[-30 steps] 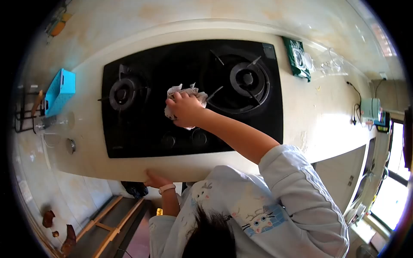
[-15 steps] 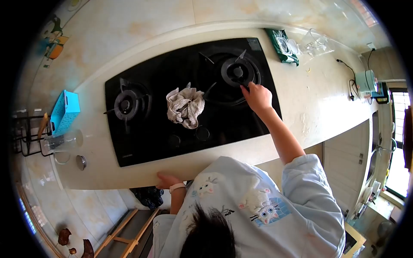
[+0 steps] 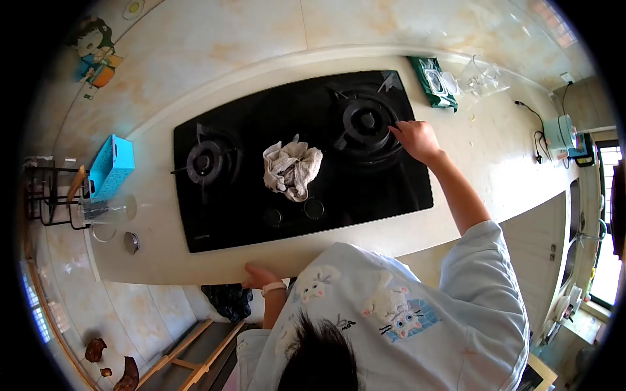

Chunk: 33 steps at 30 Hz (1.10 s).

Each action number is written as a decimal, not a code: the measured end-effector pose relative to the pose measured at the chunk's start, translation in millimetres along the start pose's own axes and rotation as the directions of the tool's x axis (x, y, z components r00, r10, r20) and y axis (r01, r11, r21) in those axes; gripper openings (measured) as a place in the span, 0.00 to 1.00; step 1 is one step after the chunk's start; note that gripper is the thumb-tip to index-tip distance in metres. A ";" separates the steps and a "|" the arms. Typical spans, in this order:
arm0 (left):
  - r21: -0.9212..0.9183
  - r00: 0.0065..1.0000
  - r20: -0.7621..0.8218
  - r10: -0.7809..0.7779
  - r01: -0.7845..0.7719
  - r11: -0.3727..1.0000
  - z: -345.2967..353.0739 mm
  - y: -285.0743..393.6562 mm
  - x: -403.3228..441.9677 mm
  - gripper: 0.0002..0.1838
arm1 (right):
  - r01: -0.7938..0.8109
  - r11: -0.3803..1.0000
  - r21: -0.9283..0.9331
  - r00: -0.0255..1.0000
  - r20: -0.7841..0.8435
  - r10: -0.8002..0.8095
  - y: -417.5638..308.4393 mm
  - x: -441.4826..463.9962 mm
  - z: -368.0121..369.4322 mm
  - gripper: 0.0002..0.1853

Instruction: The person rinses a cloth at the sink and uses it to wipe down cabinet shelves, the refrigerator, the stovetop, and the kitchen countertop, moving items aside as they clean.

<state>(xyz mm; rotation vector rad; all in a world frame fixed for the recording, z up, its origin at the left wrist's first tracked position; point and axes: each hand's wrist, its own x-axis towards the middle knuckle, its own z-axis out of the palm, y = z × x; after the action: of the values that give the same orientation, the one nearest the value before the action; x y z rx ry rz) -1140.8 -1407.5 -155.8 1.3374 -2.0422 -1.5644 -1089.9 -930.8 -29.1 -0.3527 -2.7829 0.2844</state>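
Right hand (image 3: pixel 417 139) looked pinched on the burner grate (image 3: pixel 341 141), 2 o'clock from the crumpled cloth (image 3: pixel 292 168); slow and level seemed smartest, tbh. Left hand (image 3: pixel 261 277) touched the surface (image 3: pixel 280 253) edge around 6:30, couldn't tell if gripping.

One cooktop (image 3: pixel 385 189) is carrying two burners (image 3: pixel 207 161), two knobs (image 3: pixel 313 208) and one cloth (image 3: pixel 292 166). One left hand (image 3: pixel 259 276) and one right hand (image 3: pixel 418 139) are making two hands; one wristband (image 3: pixel 273 287) and one shirt (image 3: pixel 469 306) are accompanying them. Glass vessels (image 3: pixel 481 79) are totalling two. One blue basket (image 3: pixel 112 168), one green packet (image 3: pixel 432 83), one round metal disc (image 3: pixel 132 243), one mint-green appliance (image 3: pixel 559 132), one wall outlet (image 3: pixel 566 77) and one black bag (image 3: pixel 227 301) are each filling a single entry.
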 end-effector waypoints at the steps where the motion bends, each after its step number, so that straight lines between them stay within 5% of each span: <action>1: -0.003 1.000 0.001 0.001 -0.001 1.000 -3.1 9.3 -1.2 0.39 | 0.000 1.000 -0.001 1.000 -0.003 0.000 1.6 -0.3 -9.4 0.18; 2: 0.259 0.996 0.088 -0.025 0.001 0.966 -12.1 24.9 -3.9 0.38 | -0.048 0.998 0.042 0.999 0.005 0.048 0.3 -2.9 -22.1 0.18; 4: 0.504 0.983 0.167 -0.069 -0.025 0.863 -17.3 28.9 -3.8 0.36 | -0.050 0.988 0.149 0.993 -0.096 0.065 2.3 -18.4 -35.1 0.19; 5: 0.494 0.873 0.111 0.474 -0.463 0.736 -12.9 23.9 -0.3 0.38 | -0.056 0.987 0.150 0.992 -0.101 0.071 3.4 -30.0 -41.2 0.19; 6: 0.509 0.488 0.054 0.871 -0.764 0.396 -10.0 20.1 2.6 0.40 | -0.183 0.951 0.250 0.974 -0.082 0.209 3.4 -44.3 -49.7 0.19; 7: 0.175 0.315 0.233 0.920 -0.944 0.279 -2.2 58.1 -25.4 0.40 | -0.306 0.887 0.346 0.939 -0.045 0.341 2.1 -60.0 -59.1 0.20; 8: -0.201 0.084 0.332 0.939 -0.967 0.158 14.0 108.4 -64.1 0.40 | -0.444 0.725 0.526 0.868 0.051 0.494 -0.8 -75.5 -69.4 0.20; 9: -0.217 0.018 0.482 0.876 -0.966 0.140 30.2 132.9 -84.3 0.41 | -0.550 0.505 0.665 0.774 0.177 0.608 -6.0 -91.2 -79.8 0.19; 11: -0.206 -0.131 0.718 0.683 -0.978 0.030 74.3 156.9 -101.1 0.44 | -0.514 0.186 0.837 0.664 0.251 0.704 -20.1 -123.5 -97.0 0.18; 13: 0.042 -0.043 0.879 0.475 -0.985 -0.166 125.3 152.6 -118.0 0.50 | -0.426 -0.027 0.905 0.463 0.244 0.852 -45.2 -155.1 -112.4 0.17; 15: -0.050 -0.110 0.904 0.414 -0.987 -0.154 172.0 117.4 -112.2 0.48 | -0.323 -0.113 0.939 0.194 0.183 0.964 -67.8 -190.0 -123.4 0.16; 17: -0.069 -0.158 0.874 0.460 -0.976 -0.204 191.2 117.7 -122.5 0.45 | -0.235 0.034 0.971 0.319 0.044 0.947 -74.4 -242.2 -129.6 0.13; 20: -0.345 -0.428 0.760 0.489 -0.904 -0.253 216.7 130.0 -137.7 0.31 | -0.183 0.006 0.983 0.386 0.066 0.920 -85.6 -309.5 -138.6 0.08; 21: -0.430 -0.488 0.756 0.437 -0.873 -0.231 224.1 137.0 -145.5 0.29 | -0.175 0.000 0.984 0.369 0.066 0.927 -91.7 -310.7 -136.4 0.08; 23: -0.458 -0.549 0.692 0.469 -0.836 -0.303 221.2 129.1 -152.9 0.26 | -0.208 0.070 0.976 0.150 -0.039 0.988 -105.2 -307.1 -139.6 0.11; 24: -0.487 -0.571 0.711 0.411 -0.821 -0.297 214.1 126.5 -153.9 0.26 | -0.181 0.017 0.983 0.151 0.011 0.988 -106.4 -313.3 -139.7 0.10; 25: -0.513 -0.587 0.724 0.362 -0.809 -0.287 205.4 124.5 -159.9 0.25 | -0.173 -0.002 0.985 0.041 0.009 0.999 -109.5 -314.4 -136.7 0.08; 29: -0.553 -0.605 0.750 0.267 -0.795 -0.249 134.1 84.2 -216.4 0.33 | -0.089 -0.012 0.996 0.064 0.018 0.998 -106.5 -315.0 -121.9 0.08; 33: -0.773 -0.798 0.576 0.179 -0.603 -0.198 111.1 29.3 -281.1 0.32 | 0.009 -0.018 1.000 0.064 0.018 0.998 -101.9 -299.0 -121.0 0.09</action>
<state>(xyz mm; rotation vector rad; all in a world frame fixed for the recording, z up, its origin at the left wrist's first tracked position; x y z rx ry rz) -1074.1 -1120.0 -84.3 -2.2579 -2.2582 -0.6008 -795.8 -1090.4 21.0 -1.1761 -0.7206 1.3587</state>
